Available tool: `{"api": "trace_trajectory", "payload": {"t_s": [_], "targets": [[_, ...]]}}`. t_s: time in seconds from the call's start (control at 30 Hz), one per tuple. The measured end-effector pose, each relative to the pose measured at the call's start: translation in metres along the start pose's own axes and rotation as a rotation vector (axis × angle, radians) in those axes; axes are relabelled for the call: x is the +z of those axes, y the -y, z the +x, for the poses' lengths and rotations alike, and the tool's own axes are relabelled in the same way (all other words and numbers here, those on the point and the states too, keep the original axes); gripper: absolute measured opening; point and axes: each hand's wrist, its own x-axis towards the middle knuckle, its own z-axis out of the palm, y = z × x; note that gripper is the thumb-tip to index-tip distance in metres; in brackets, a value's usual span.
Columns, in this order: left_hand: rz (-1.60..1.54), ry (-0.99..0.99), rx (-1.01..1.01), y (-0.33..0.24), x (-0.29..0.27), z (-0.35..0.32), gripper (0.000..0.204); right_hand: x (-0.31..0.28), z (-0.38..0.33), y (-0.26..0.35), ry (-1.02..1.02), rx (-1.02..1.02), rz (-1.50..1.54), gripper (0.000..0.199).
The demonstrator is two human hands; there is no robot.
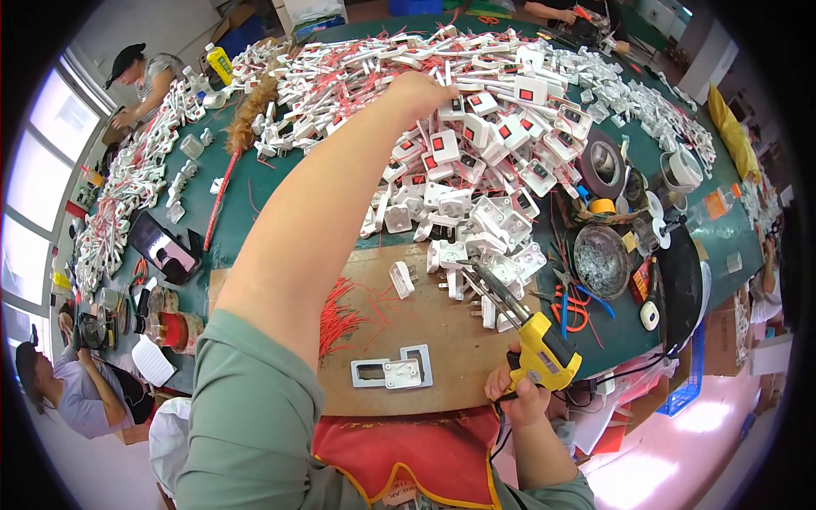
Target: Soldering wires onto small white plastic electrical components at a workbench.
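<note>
Left hand (418,87) stretched far into heap of white plastic housings (476,144) mid-table, fingers hidden, grip unclear. Right hand (520,393) clenched round yellow soldering gun (537,344). Housings likely light, rigid; pinch by body edges.

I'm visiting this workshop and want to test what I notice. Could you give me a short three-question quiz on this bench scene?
1. True or false: the right hand holds a yellow soldering gun.
2. Where does the left hand reach? A) the pile of white switch housings B) the bundle of red wires C) the black phone
3. Fill in: the grey metal jig lies on a ___ board.

Key: 1 true; 2 A; 3 brown.
</note>
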Motion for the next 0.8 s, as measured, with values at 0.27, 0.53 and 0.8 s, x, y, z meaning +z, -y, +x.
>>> {"api": "trace_trajectory", "payload": {"t_s": [0.27, 0.53, 0.8], "targets": [[-0.636, 0.043, -0.229, -0.009, -0.013, -0.011, 0.028, 0.002, 0.0, 0.002, -0.011, 0.01, 0.01, 0.07], [-0.669, 0.213, -0.341, -0.011, -0.015, -0.002, 0.018, 0.004, 0.001, 0.002, -0.016, 0.005, 0.013, 0.07], [-0.527, -0.056, -0.094, -0.016, -0.001, -0.007, 0.028, -0.002, -0.001, 0.002, 0.031, 0.033, 0.097, 0.067]]}}
